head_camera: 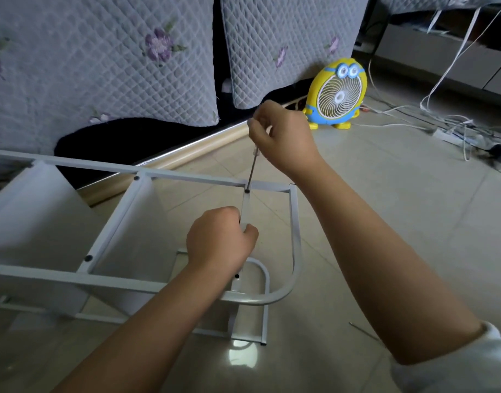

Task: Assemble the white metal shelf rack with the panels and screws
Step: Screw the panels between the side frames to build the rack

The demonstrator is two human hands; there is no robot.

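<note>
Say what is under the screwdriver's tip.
A dark screw head in the white rack's rail, where the crossbar gripped by the left hand meets it. Its thread is hidden inside the metal.

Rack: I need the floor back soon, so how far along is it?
Done: two panels sit in the rack, screws showing at their ends. In hand: right hand holds a screwdriver on the end bar's far screw; left hand grips that bar. Left: its near end, probably.
</note>
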